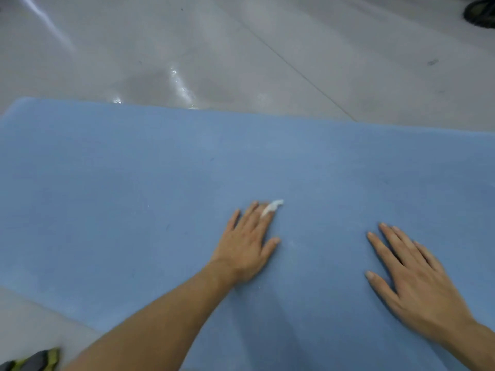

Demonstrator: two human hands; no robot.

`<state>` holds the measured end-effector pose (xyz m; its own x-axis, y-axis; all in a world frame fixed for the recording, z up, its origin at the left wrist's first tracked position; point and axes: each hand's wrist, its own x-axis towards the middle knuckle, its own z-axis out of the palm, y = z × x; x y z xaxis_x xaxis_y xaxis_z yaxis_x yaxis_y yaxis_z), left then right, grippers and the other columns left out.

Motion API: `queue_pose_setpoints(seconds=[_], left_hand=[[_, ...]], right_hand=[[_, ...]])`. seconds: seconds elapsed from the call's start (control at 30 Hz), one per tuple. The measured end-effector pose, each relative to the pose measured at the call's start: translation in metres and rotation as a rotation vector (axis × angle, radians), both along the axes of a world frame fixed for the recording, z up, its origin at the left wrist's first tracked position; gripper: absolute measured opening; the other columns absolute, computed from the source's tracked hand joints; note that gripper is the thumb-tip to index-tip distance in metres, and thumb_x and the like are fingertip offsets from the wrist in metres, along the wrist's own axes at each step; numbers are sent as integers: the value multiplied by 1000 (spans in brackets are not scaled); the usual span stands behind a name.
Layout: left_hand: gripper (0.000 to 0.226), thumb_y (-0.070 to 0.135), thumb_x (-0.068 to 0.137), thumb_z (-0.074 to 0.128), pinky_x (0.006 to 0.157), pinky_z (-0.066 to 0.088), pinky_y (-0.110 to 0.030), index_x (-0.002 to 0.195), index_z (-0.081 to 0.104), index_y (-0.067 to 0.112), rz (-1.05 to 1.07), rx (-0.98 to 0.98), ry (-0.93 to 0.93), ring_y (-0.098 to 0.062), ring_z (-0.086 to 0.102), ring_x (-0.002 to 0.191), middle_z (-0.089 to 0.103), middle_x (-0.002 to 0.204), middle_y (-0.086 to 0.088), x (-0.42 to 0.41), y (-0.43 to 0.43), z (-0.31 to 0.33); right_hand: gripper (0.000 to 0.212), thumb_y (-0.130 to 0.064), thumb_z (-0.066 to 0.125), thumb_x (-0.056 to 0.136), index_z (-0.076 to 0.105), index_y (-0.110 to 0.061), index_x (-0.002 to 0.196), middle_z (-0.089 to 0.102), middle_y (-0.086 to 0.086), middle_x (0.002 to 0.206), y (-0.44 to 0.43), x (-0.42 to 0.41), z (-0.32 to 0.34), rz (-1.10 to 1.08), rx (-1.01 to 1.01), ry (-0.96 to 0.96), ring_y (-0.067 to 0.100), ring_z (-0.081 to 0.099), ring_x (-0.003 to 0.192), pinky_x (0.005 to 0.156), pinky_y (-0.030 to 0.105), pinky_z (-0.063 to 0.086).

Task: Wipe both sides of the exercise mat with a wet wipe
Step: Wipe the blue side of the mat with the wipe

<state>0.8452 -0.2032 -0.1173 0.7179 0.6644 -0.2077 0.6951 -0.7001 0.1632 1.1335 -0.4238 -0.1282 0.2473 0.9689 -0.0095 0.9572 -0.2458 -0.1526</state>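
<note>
1. Head view: the exercise mat (134,183), blue, lies flat on the grey floor (241,49) and spans the frame from left to right. Judged light, soft and limp when lifted; best taken at a near edge or corner for turning.
2. At near right, the right grip (412,279) rests flat on the mat, fingers straight and spread, holding nothing.
3. Near centre, the left grip (246,247) presses down with straight fingers.
4. Under those fingers, the wet wipe (273,207) is white and bunched, with only its far tip showing. Judged thin, damp and easily torn.
5. Writing: none legible on either item.
</note>
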Motion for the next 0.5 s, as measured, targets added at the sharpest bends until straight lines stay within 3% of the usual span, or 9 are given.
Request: queue_pose_setpoints(seconds=[0.1,0.23,0.3,0.4,0.5], left_hand=[[80,69,95,8,128,0,-46,165,0,32,333,-5,15,-11,-5,159,1,173,11,-28,47,5],[73,59,105,25,127,8,-50,166,8,23,629,-17,-3,-17,0,159,5,173,4,-48,83,8],[73,58,105,28,126,12,-49,165,8,21,607,0,-39,-18,1,159,1,174,2,-43,82,5],[81,64,102,21,128,6,-44,166,5,18,413,-30,-69,-23,-3,160,-15,173,-1,-14,58,0],[87,66,94,9,129,-1,-42,166,7,19,196,-60,-112,-23,-6,160,-13,173,-1,24,21,-4]], right_hand=[[76,-63,35,94,40,-24,160,29,1,170,11,-2,2,-34,-18,-16,20,26,156,124,38,14],[80,-67,39,87,49,-25,155,39,3,165,22,-2,10,-65,-86,-64,25,35,151,117,49,34],[81,-69,39,85,51,-26,152,44,5,162,26,-1,14,-69,-152,-96,28,42,148,109,54,45],[82,-70,40,84,52,-26,152,45,7,160,29,2,15,-57,-220,-124,31,46,145,103,55,52],[81,-69,37,88,46,-27,157,38,5,165,27,1,15,-42,-228,-107,26,37,150,110,53,44]])
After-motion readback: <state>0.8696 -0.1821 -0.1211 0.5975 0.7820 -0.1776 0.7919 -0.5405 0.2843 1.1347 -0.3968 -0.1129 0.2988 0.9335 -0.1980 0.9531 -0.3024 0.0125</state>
